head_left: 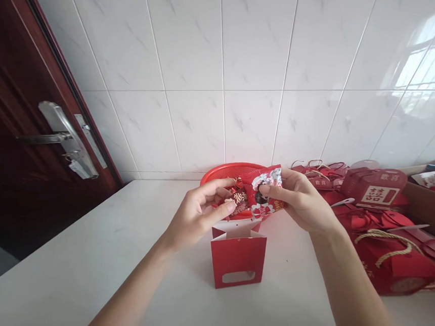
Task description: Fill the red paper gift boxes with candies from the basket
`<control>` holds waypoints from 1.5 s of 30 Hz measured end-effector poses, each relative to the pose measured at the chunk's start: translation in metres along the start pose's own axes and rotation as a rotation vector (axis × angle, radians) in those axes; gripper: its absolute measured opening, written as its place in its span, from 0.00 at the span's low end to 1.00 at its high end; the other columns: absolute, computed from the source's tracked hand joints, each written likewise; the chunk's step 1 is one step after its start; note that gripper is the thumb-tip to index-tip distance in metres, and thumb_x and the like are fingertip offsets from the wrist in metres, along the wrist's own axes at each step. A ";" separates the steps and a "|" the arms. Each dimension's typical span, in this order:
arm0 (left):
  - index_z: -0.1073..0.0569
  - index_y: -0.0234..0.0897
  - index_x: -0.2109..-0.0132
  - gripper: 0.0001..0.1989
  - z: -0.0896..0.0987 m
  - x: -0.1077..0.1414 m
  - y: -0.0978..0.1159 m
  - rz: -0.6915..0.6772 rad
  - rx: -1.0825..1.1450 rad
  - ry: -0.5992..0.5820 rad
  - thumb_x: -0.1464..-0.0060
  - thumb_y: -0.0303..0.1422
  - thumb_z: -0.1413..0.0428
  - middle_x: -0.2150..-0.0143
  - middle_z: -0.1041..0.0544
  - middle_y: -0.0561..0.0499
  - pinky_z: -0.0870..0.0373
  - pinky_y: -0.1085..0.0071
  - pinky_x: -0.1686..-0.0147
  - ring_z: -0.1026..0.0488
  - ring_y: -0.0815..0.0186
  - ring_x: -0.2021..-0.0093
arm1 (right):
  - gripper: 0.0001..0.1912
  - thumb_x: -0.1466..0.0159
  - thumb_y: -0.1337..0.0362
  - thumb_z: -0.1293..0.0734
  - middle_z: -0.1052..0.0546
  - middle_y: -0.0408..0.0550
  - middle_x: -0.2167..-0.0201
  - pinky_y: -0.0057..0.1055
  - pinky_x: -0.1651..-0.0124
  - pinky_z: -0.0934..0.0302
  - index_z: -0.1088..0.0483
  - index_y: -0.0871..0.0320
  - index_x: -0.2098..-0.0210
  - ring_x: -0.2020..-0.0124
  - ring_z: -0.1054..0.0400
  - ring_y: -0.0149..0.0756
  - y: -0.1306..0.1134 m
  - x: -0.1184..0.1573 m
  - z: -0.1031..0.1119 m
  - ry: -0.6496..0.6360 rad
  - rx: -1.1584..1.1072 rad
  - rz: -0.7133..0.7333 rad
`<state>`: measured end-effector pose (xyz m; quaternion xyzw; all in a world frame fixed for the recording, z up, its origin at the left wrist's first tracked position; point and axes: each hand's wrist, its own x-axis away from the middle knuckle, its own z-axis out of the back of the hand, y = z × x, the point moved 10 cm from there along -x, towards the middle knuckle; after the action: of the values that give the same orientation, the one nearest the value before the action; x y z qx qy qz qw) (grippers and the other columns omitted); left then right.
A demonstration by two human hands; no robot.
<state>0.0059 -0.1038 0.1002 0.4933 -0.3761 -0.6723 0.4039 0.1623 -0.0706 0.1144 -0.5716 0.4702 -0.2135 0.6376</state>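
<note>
In the head view, using two bare hands, each closing narrowly on one packet. Pinching one small, dark red packet with gold lettering (240, 202) between thumb and fingers of the left hand (192, 215). Gripping one larger, shiny red packet with white print and a black-haired cartoon figure (262, 203) by its right edge in the right hand (308, 202). Holding both packets side by side, just above one upright, red cardboard box with an open top (238, 256).

Standing the box on the white, smooth surface (119, 245), showing a plain red front, a pale inside, raised top edges and one rounded, oblong cut-out low down. Placing one round, red plastic mesh basket (217, 170) behind the box, partly hiding it behind hands and packets.

At the right, crowding together many red gift boxes, overlapping too much for counting. Among them, seeing one dark red box with a square double-happiness label (379, 195) and, nearer, one red box with a twisted gold rope handle (379, 272). Beyond, holding assorted packets in one brown, open cardboard carton (425, 206).
</note>
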 end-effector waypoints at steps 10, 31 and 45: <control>0.25 0.40 0.47 0.19 0.005 0.000 0.001 0.042 0.082 0.023 0.43 0.39 0.37 0.54 0.19 0.46 0.23 0.68 0.56 0.21 0.58 0.54 | 0.09 0.44 0.60 0.24 0.20 0.46 0.68 0.32 0.61 0.32 0.24 0.55 0.68 0.67 0.26 0.36 0.000 -0.001 0.004 0.038 -0.024 -0.033; 0.25 0.39 0.47 0.20 0.004 -0.002 -0.002 0.057 0.066 0.013 0.44 0.41 0.37 0.54 0.18 0.45 0.24 0.65 0.54 0.21 0.57 0.54 | 0.11 0.48 0.60 0.22 0.21 0.45 0.69 0.31 0.62 0.32 0.25 0.56 0.70 0.68 0.27 0.34 0.006 -0.002 0.009 0.077 -0.058 -0.102; 0.26 0.40 0.54 0.14 0.012 -0.002 0.003 0.023 -0.042 0.013 0.43 0.42 0.38 0.54 0.21 0.46 0.26 0.67 0.54 0.23 0.59 0.53 | 0.14 0.50 0.59 0.20 0.21 0.45 0.70 0.29 0.66 0.31 0.25 0.57 0.71 0.71 0.28 0.33 0.011 -0.004 0.015 0.102 -0.097 -0.136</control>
<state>-0.0045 -0.1018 0.1059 0.4847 -0.3651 -0.6721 0.4243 0.1704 -0.0567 0.1039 -0.6207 0.4719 -0.2621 0.5686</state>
